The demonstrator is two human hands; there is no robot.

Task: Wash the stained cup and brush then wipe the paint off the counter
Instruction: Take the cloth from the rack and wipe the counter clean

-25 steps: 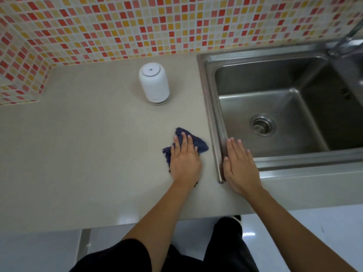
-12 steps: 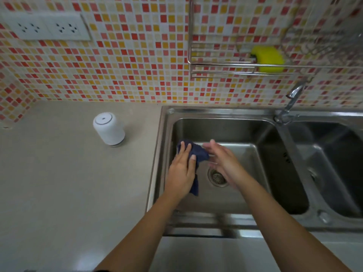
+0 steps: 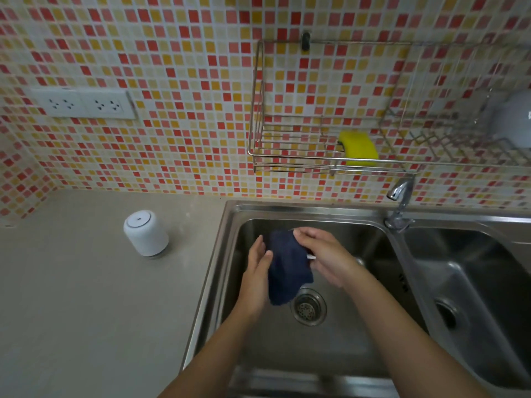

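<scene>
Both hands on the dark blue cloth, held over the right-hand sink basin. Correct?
Wrong basin. The head view shows the left hand and right hand on the dark blue cloth over the left-hand basin, just above its drain. The rest stands.

**A kitchen, seen at the sink**

The fingers (image 3: 309, 234) are over a stainless double sink (image 3: 316, 211) let into a beige counter (image 3: 71, 297) that runs off to their left. Beyond them a chrome tap (image 3: 400, 193) stands before a red-and-yellow mosaic wall (image 3: 186, 67). Above them a wire dish rack (image 3: 258, 110) holds a yellow sponge (image 3: 359, 149), and twin sockets (image 3: 83, 104) sit up to the left
</scene>
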